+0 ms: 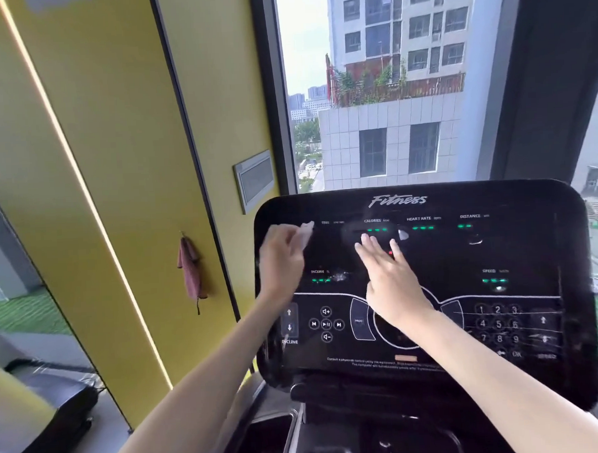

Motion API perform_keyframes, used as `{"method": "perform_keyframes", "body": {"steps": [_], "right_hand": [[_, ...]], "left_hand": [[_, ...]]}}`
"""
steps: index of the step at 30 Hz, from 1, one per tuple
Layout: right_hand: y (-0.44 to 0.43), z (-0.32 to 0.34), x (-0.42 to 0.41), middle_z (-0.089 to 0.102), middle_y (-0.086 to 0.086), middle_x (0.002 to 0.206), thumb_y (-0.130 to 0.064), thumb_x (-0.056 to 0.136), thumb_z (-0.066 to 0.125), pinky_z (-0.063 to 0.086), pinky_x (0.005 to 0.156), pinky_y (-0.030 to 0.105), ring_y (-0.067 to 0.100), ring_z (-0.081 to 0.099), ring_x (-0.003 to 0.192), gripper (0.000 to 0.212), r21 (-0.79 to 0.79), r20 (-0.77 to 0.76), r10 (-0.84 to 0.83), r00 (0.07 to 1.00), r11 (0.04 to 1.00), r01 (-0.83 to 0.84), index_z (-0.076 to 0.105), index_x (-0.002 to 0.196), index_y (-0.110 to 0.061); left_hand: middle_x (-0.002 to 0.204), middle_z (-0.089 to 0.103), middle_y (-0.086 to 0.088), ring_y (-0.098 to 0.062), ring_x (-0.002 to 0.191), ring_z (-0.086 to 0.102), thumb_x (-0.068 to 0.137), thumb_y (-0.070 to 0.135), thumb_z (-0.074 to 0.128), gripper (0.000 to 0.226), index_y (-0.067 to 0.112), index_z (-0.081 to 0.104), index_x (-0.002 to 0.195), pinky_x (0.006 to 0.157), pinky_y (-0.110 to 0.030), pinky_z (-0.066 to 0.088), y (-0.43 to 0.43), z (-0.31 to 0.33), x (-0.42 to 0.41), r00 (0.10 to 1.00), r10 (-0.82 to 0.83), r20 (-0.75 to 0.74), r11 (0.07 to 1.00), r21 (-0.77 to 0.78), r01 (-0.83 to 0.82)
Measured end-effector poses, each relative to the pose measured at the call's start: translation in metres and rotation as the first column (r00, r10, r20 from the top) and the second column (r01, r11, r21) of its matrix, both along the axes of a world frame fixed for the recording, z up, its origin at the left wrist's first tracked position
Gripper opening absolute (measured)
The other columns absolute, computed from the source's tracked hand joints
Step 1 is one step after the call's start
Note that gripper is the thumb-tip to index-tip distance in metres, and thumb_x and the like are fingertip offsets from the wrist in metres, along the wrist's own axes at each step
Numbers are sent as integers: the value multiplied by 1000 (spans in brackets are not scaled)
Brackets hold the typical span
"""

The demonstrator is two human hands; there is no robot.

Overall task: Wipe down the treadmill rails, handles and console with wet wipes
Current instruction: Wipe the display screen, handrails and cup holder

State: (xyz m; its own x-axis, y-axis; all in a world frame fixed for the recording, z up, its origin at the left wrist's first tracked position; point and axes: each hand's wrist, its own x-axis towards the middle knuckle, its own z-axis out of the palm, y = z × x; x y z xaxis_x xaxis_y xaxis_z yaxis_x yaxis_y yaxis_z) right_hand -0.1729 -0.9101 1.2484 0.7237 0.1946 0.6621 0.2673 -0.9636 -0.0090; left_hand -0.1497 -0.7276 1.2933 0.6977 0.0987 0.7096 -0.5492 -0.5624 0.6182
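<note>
The black treadmill console (518, 251) fills the right half of the head view, with green readouts and a keypad at its lower right. My left hand (280, 258) is up at the console's top left and holds a white wet wipe (305, 233) against the glossy panel; the hand is motion-blurred. My right hand (390, 280) lies flat on the middle of the panel with its fingers straight and spread, holding nothing. Smears show on the surface near the INCLINE readout.
A yellow wall (127, 165) stands close on the left with a reddish cloth (190, 268) hanging from a hook. A large window (387, 85) sits behind the console. Below the console lie dark tray recesses (266, 440). Another black machine (48, 408) sits at lower left.
</note>
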Motion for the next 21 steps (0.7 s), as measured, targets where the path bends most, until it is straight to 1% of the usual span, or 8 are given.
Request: {"method": "perform_keyframes", "body": {"steps": [2,5,6,10,13,16,18,21], "right_hand": [[0,1,-2,46,23,141,14,59,67,19,112,48,33,46,131,75,7,-38,13,999,1000,-13,50,132,6],[1,1,-5,23,17,155,10,75,55,0,118,37,27,21,145,74,29,-35,36,999,999,-35,31,145,1],[2,-1,-7,23,18,155,10,76,56,1,118,37,27,20,145,75,40,-21,30,999,999,-29,31,146,1],[-1,-21,-18,36,25,147,20,63,64,23,115,47,35,33,139,78,135,10,9,1000,991,-10,43,137,7],[-3,-36,-28,31,25,150,24,63,58,20,117,46,32,26,142,79,202,34,25,999,979,-31,40,139,7],[-7,-43,-35,26,22,153,23,65,57,8,120,38,26,19,145,82,206,32,8,999,979,-15,36,142,6],[-13,-42,-37,27,22,153,23,64,57,6,120,36,26,20,144,83,198,21,0,1000,980,-4,36,142,5],[-24,-42,-36,32,24,150,24,64,58,13,119,42,33,28,141,78,198,23,-38,999,980,33,40,139,7]], "left_hand": [[87,52,4,-5,67,44,97,21,53,13,12,55,88,61,-9,36,20,8,4,982,184,-45,966,-177,-190],[99,53,-3,-13,74,44,100,22,46,20,5,57,100,60,-18,27,24,-1,18,920,353,-169,921,-108,-373],[101,54,-5,-15,78,46,101,20,45,21,4,57,104,62,-18,25,17,-9,21,916,353,-190,923,-89,-374],[99,59,-9,-24,89,55,100,14,44,19,3,59,105,69,-19,28,-30,-40,13,947,298,-117,954,0,-300],[97,62,-12,-28,91,57,99,15,48,20,1,63,101,74,-26,37,-69,-50,1,980,148,-135,988,71,-139],[84,66,-8,-22,80,60,96,26,57,23,6,67,88,75,-32,46,-86,-41,-15,977,-111,-181,993,-46,105],[78,65,-2,-13,71,57,94,31,59,24,11,65,83,70,-27,46,-73,-27,-20,980,-124,-158,975,-205,90],[81,61,-1,-14,71,54,97,34,53,24,14,58,83,69,-26,46,-24,-12,-11,983,107,-152,939,-310,-150]]}}
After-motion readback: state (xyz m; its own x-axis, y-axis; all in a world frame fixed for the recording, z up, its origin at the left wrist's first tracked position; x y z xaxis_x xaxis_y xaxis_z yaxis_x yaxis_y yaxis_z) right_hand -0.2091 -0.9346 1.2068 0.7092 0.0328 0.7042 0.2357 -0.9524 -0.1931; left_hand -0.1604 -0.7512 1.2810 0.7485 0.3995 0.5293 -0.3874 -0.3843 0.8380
